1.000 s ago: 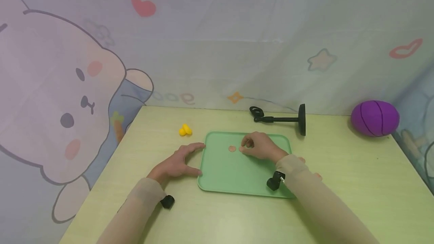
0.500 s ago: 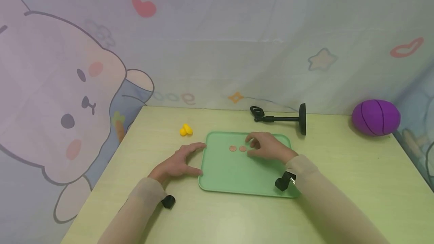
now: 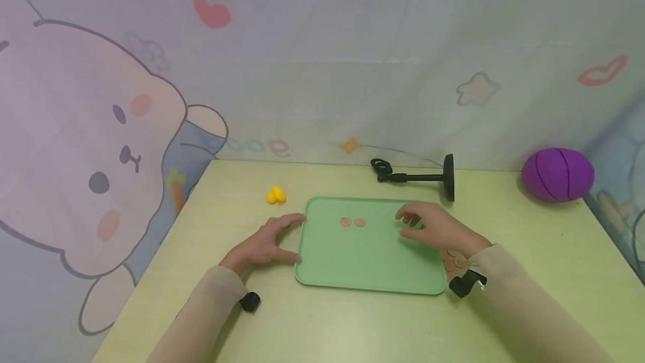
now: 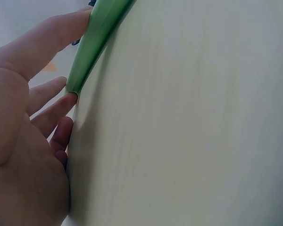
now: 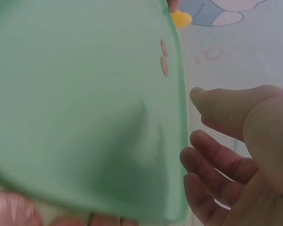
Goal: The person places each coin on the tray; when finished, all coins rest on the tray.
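Purple ball (image 3: pixel 557 175), black stand (image 3: pixel 421 177) (sideways), yellow object (image 3: pixel 277 194)

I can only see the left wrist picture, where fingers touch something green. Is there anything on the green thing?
Observer: Yes, two small coppery coins lie side by side, slightly apart, on a green tray.
Operator: Cool! Where's the right hand?
Observer: It hovers over the right part of the tray.
Operator: Are there any more coins anywhere?
Observer: Yes, a cluster of coins lies beside the tray's right edge, partly hidden in the head view by the right wrist.
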A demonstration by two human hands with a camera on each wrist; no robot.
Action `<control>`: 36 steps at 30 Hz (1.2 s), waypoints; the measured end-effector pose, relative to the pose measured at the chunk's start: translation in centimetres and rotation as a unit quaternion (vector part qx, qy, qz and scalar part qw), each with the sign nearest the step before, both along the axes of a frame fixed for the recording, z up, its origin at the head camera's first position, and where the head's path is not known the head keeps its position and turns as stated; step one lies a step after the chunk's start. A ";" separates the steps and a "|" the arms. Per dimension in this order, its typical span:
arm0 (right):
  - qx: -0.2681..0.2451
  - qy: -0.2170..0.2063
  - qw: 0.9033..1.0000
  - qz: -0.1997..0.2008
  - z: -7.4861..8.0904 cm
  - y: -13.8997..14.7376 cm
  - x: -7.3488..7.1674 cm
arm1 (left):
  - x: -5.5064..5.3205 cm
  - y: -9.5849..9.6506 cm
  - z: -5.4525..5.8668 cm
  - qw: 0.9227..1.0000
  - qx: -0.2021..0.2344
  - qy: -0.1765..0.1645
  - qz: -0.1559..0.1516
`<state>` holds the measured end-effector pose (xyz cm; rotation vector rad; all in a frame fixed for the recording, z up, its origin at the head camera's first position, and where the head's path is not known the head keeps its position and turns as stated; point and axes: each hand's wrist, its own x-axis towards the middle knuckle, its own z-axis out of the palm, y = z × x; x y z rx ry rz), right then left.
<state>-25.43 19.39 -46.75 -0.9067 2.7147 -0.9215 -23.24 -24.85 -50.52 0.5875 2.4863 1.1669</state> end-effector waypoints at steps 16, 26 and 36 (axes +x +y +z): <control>0.007 0.004 0.999 -0.034 1.3 6.9 1.1 | 0.1 -0.2 0.2 1.000 0.002 -0.007 0.008; 0.013 -0.055 0.998 -0.011 -0.8 9.3 0.3 | 0.2 0.0 0.3 1.000 0.014 -0.002 0.006; -0.004 -0.091 0.995 0.040 -1.6 10.2 -0.4 | 0.2 0.0 0.2 1.000 0.008 -0.002 0.002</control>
